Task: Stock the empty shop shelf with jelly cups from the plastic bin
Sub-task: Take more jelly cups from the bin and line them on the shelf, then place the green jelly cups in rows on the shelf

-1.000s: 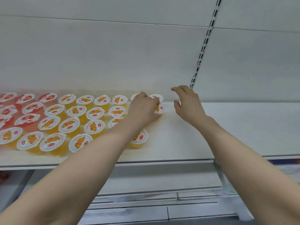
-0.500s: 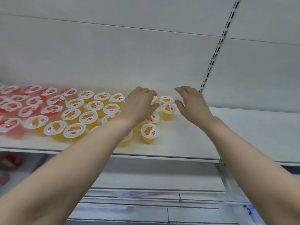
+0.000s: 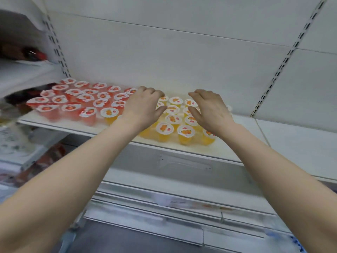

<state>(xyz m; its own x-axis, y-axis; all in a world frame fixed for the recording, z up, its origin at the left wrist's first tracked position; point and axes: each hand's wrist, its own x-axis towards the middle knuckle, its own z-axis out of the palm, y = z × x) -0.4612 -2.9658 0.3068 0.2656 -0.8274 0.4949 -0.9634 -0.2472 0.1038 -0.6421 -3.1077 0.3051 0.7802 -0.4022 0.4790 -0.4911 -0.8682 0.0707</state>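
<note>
Several red jelly cups (image 3: pixel 73 99) stand in rows on the left part of the white shelf (image 3: pixel 291 139). Several yellow jelly cups (image 3: pixel 175 121) with white foil lids stand in rows to their right. Over the yellow group my left hand (image 3: pixel 144 106) hovers, fingers loosely curled, hiding some cups. My right hand (image 3: pixel 209 108) is above the right side of the same group, fingers loosely bent downward. Neither hand plainly grips a cup. The plastic bin is out of view.
The shelf's right half (image 3: pixel 300 143) is bare white board. Slotted uprights (image 3: pixel 284 57) run up the white back wall. A neighbouring shelf unit (image 3: pixel 23 73) with dark and red goods stands at the left. Lower shelf rails (image 3: pixel 164 201) lie below.
The view has swung left, so the cups sit further right in the frame and the red ones show fully. Both hands have drawn closer together over the yellow cups.
</note>
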